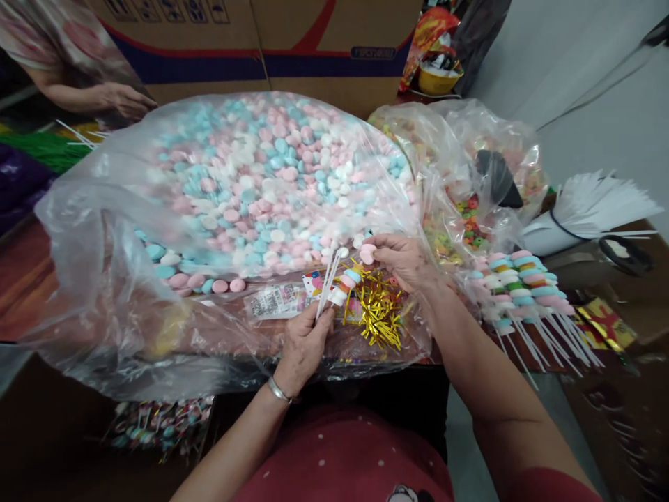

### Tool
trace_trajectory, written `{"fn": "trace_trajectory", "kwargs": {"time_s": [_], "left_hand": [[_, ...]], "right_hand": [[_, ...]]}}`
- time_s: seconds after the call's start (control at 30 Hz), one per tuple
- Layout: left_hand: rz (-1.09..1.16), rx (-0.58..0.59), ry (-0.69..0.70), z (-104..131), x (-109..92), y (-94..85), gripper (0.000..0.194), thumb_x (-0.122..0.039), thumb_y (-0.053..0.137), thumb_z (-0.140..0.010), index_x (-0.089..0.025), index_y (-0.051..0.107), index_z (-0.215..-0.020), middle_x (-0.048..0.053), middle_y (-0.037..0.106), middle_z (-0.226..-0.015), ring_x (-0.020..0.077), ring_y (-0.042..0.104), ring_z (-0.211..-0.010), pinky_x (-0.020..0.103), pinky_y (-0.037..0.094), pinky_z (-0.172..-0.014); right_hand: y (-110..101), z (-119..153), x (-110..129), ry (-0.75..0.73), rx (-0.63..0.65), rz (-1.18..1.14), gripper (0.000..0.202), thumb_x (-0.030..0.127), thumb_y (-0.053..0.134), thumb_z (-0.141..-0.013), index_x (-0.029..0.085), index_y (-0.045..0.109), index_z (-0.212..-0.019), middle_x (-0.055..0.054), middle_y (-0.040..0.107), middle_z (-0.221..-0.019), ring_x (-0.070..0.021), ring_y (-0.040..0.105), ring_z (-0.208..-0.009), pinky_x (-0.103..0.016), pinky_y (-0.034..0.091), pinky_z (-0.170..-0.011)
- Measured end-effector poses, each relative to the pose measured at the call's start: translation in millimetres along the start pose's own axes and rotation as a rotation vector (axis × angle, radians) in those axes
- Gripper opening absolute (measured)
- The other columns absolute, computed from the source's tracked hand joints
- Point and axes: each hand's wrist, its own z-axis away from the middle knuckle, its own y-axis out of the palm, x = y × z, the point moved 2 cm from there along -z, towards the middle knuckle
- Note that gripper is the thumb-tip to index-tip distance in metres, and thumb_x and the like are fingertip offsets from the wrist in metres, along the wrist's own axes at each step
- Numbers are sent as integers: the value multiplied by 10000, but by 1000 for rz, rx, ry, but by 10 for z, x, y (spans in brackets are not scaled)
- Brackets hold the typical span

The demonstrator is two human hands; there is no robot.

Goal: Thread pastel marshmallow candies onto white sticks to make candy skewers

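My left hand (306, 341) is closed around several thin white sticks (327, 280) that point up and away from me. Close to these sticks is a short row of white, brown and blue candies (348, 280); how it is fixed is hard to make out. Between the fingertips of my right hand (405, 259) is a pink marshmallow (368, 253), just right of the stick tips. Gold twist ties (380, 314) lie in a heap below my right hand. Beyond both hands spreads a big clear plastic bag of pink, blue and white marshmallows (277, 174).
Loaded candy skewers (523, 282) lie stacked at the right, near bundled white sticks (601, 202). Clear bags of colourful gummies (465, 216) sit behind. A cardboard box (313, 66) stands at the back. Another person's hand (128, 100) is at upper left. A lower box (162, 425) holds more candies.
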Motion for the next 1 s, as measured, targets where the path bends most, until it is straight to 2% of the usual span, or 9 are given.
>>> {"fn": "trace_trajectory", "kwargs": {"time_s": [0.27,0.47,0.6,0.77,0.9,1.0], "left_hand": [[-12,6,-5,-4,-19,5,272,-360,521,-878,-183,610,-691,-37,517,-559,102,444,-510,209,349,-515],[10,11,-5,-5,-8,15,283,-363,514,-876,-182,576,-667,-41,495,-550,103,437,-513,212,343,-516],[15,2,-4,-3,9,33,284,-373,503,-874,-181,579,-680,-40,492,-549,106,428,-513,216,335,-512],[44,-20,9,6,21,35,285,-378,502,-874,-183,571,-678,-38,487,-558,107,421,-515,219,341,-519],[96,-15,1,16,20,24,284,-380,508,-887,-184,587,-697,-45,462,-554,103,404,-507,218,337,-516],[101,-18,7,22,16,15,299,-379,512,-893,-183,580,-677,-44,454,-548,98,390,-497,216,328,-507]], "right_hand": [[46,-7,-46,43,-30,-44,219,287,767,-593,198,743,-791,7,697,-754,-104,603,-677,-277,535,-656],[44,4,-28,-57,-25,30,208,298,783,-619,215,769,-810,12,719,-758,-96,625,-684,-270,543,-682],[43,30,-55,-135,33,75,216,313,785,-656,228,782,-855,2,744,-824,-107,656,-737,-274,552,-726],[69,60,-133,-158,65,81,245,331,792,-675,246,783,-905,4,752,-868,-105,673,-763,-272,564,-749],[108,79,-113,-147,4,18,260,363,786,-706,260,777,-944,6,762,-934,-119,689,-837,-290,570,-809],[102,77,-71,-172,-81,-17,269,409,771,-725,269,773,-955,13,765,-916,-121,693,-814,-308,572,-826]]}}
